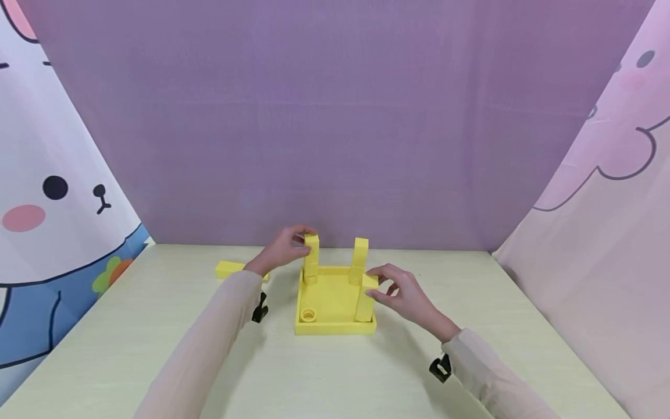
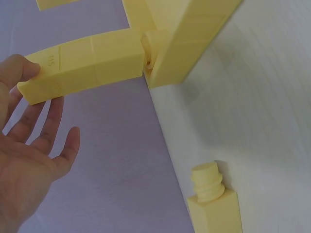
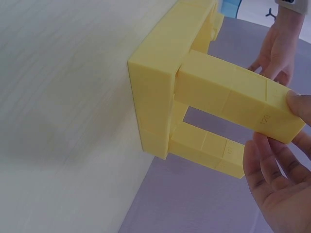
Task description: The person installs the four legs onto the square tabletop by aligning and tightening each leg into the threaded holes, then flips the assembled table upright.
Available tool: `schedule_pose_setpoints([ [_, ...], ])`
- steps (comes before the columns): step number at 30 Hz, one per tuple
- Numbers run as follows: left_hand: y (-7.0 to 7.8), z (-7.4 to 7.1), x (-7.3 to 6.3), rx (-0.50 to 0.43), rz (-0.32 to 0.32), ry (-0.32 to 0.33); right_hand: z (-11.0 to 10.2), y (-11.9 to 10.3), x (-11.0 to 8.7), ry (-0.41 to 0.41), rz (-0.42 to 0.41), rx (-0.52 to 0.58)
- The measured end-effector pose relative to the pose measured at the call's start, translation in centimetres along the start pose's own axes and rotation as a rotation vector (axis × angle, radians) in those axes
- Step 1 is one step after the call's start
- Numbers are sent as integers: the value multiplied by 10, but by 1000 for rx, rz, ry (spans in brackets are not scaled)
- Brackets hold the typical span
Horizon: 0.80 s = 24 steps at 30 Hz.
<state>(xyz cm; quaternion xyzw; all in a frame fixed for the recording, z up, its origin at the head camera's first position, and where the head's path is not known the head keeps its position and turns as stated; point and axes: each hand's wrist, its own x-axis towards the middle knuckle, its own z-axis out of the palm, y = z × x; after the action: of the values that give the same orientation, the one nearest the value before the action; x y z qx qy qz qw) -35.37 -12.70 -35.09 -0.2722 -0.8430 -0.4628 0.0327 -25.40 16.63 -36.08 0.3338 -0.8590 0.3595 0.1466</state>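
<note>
A shallow yellow square frame with a raised rim lies on the table, with three square yellow legs standing at its corners. My left hand pinches the top of the far-left leg between thumb and fingers. In the left wrist view, that leg's lower end meets a round socket, leaving a narrow gap beside it. My right hand grips the upper end of the near-right leg, whose base meets the frame's corner. Untouched, the far-right leg stands behind it. The near-left corner shows a bare round socket.
A loose yellow leg lies left of the frame, partly behind my left wrist; its threaded end shows in the left wrist view. A purple backdrop rises behind the pale table, with printed cloth at both sides.
</note>
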Motion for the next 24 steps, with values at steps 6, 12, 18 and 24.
schedule_pose_setpoints([
  [6,1,4,-2,-2,-20,26,0,0,0,0,7,-2],
  [12,2,12,-3,22,-58,134,0,-1,0,1,6,-5],
  [18,4,19,-4,57,-68,214,0,0,0,3,0,-1],
  [24,2,20,-5,76,-89,231,1,0,0,-1,-5,3],
])
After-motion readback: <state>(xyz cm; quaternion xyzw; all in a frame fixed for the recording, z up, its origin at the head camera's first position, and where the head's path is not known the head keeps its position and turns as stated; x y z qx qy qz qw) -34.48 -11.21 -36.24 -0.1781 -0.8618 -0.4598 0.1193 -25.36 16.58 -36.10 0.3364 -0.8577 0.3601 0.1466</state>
